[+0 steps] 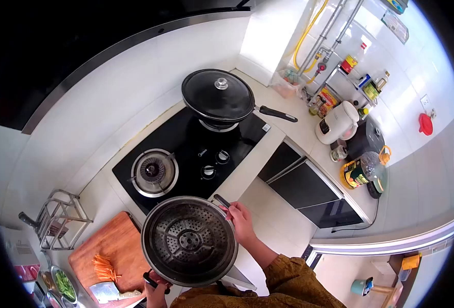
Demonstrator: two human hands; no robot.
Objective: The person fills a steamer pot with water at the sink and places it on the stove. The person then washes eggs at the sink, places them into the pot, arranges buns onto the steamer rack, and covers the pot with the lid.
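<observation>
A round metal steamer pot [190, 241] with a perforated steaming tray inside is held level in front of my body. My right hand [241, 222] grips its black handle at the upper right. At the lower left, my left hand [156, 291] is closed round the opposite handle. The pot hangs just in front of the black gas stove [186, 149], close to the bare left burner [154, 172]. Left of the pot lies a wooden cutting board [115, 244] with shredded carrot [105, 268] and a cleaver [105, 292] on it.
A lidded black wok [219, 97] sits on the far burner, its handle [277, 113] pointing right. A metal rack [63, 220] stands at left near a bowl of chopped greens [64, 285]. On the right counter are a white appliance [336, 122] and an oil jug [363, 169].
</observation>
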